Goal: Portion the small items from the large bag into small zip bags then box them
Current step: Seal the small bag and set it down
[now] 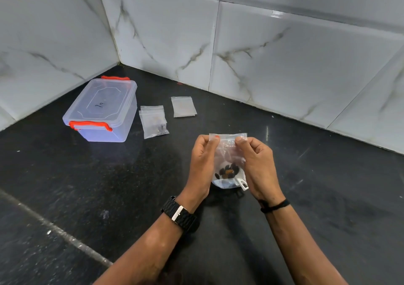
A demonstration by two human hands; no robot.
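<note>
Now, zip bag: a small clear zip bag [228, 151] is held up above the dark surface [131, 186], in front of the person, its top edge level.
Contents: some small dark pieces [226, 171] with one brownish piece among them are seen low down through the bag; I cannot tell if they lie in the bag or in the white container behind it.
Left hand: the left hand [202, 160] pinches the top left corner of the bag, fingers [215, 139] curled on the strip.
Right hand: the right hand [256, 160] pinches the top right corner in the same way.
White container: a small white container [237, 184] with a tab stands on the surface just behind the bag, partly hidden.
Other bags: two piles of small zip bags, one [154, 119] just beside the box and one [183, 106] further right, lie flat on the surface.
Box: a clear plastic box [102, 110] with orange clips [90, 125] stands to the far left, lid on.
Wrists: a black watch [180, 213] on the left, a black band [275, 206] on the right.
Walls: marble tiles [284, 55] meet in the corner behind.
</note>
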